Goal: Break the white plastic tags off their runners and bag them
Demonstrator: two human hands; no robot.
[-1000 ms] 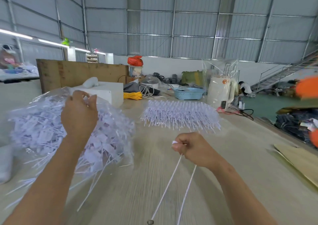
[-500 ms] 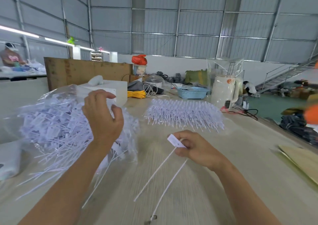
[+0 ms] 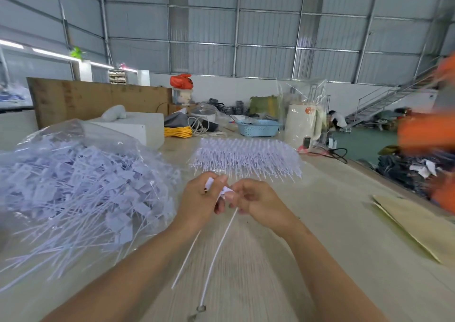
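Tags (image 3: pixel 222 190), white plastic ones, sit pinched between both hands in the middle of the worktop (image 3: pixel 332 223), with two long thin stems (image 3: pixel 219 245) trailing down from the grip toward the near edge. A second ago the left hand (image 3: pixel 199 198) was over at the clear bag (image 3: pixel 81 188) on the left, up against the heap of loose tags inside it; now it has come across and its fingers are curled onto a tag head, right against the right hand (image 3: pixel 258 203), which holds the neighbouring piece just as tightly. To my eye that means one tag has gone into the bag and the next break is being set up, the two hands ready to snap or twist apart.

Beyond them, a wide bristling batch of unbroken tags (image 3: pixel 246 159) lies across the worktop, so plenty is left to do.

What exactly lies between the fingers is hard to read: the white pieces are small, blurred and mostly covered, and I cannot tell whether they are already separated. The stems smear with motion, and a small ring-like end (image 3: pixel 202 308) near the bottom is unclear. Something orange (image 3: pixel 428 134) at the right edge is only a blur.
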